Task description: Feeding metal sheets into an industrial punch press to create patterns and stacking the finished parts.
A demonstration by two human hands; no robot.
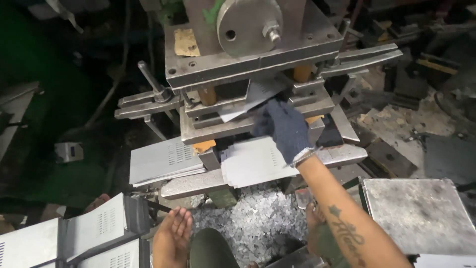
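My right hand (pixel 285 130), in a dark blue knit glove, reaches into the gap of a grey metal press (pixel 248 54). Its fingers close on the near edge of a thin pale metal sheet (pixel 250 97) lying tilted between the press plates. My bare, tattooed forearm runs down to the bottom right. Just below the hand, a stack of vented metal sheets (pixel 250 164) rests on the press's front ledge. My left hand is out of view. Two bare feet (pixel 171 238) show at the bottom edge.
A second stack of vented sheets (pixel 161 161) lies left of the press. Folded vented metal boxes (pixel 99 231) stand at the bottom left. Small metal offcuts (pixel 253 223) are heaped under the press. A scuffed flat plate (pixel 421 213) sits at the right. A lever (pixel 148 79) sticks out left.
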